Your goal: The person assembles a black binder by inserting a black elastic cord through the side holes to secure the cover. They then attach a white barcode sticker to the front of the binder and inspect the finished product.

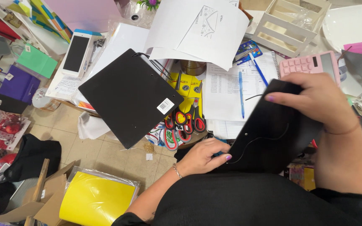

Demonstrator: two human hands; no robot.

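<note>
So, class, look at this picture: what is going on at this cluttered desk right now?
A person holds a flat black card sheet over their lap with both bare hands. The left hand grips its lower edge, and the right hand lies over its top. A second black card sheet with a white sticker leans at the desk edge, beside red-handled scissors. A pink calculator and a blue pen on printed papers lie behind. Yellow plastic-wrapped sheets rest on the floor.
</note>
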